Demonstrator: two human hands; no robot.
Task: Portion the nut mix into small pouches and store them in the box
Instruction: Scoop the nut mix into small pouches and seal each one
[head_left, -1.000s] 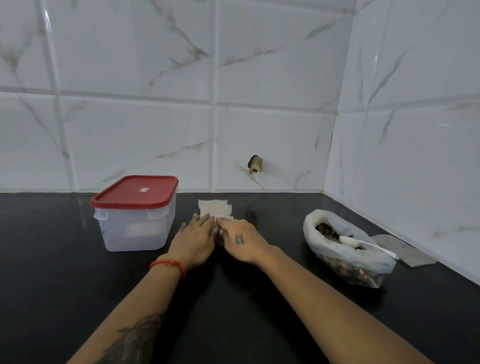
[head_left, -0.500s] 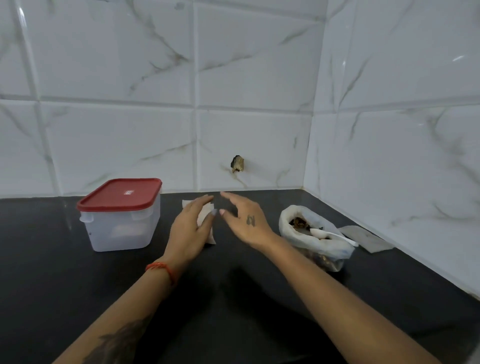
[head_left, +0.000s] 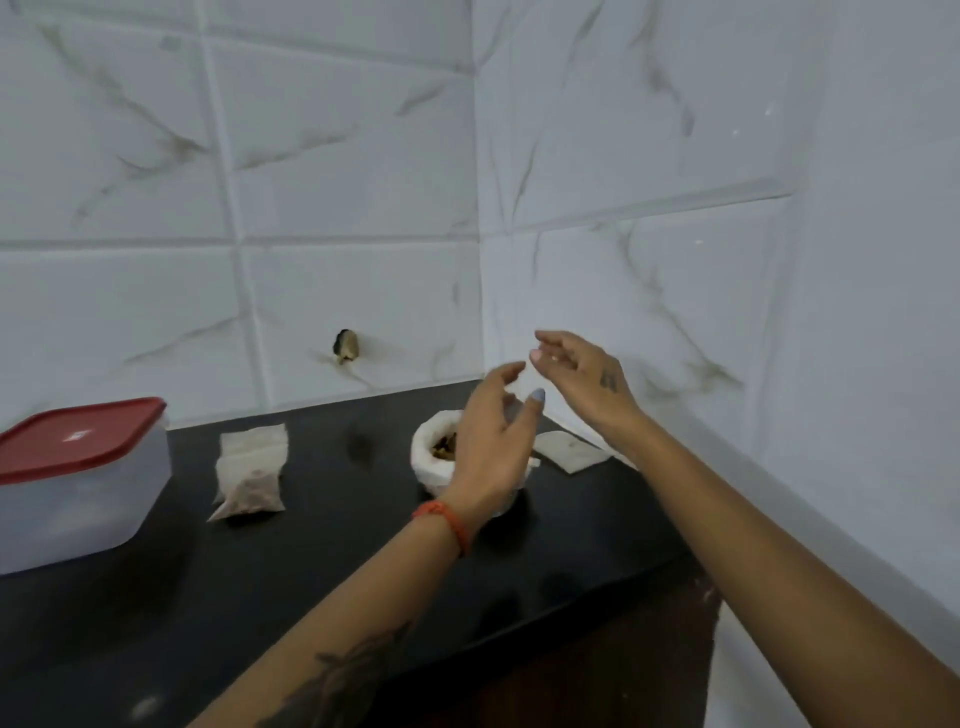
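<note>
Now hands (head_left: 540, 410) lifted off pouches (head_left: 252, 470), over nut bag (head_left: 434, 457).

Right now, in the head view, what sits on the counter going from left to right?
Box with red lid → filled pouches → open bag of nut mix, partly behind the left hand → flat empty pouch by the wall. The right hand is raised above that end.

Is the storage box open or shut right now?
Shut. The red lid sits flat on the clear box at the counter's left; neither hand touches it.
</note>
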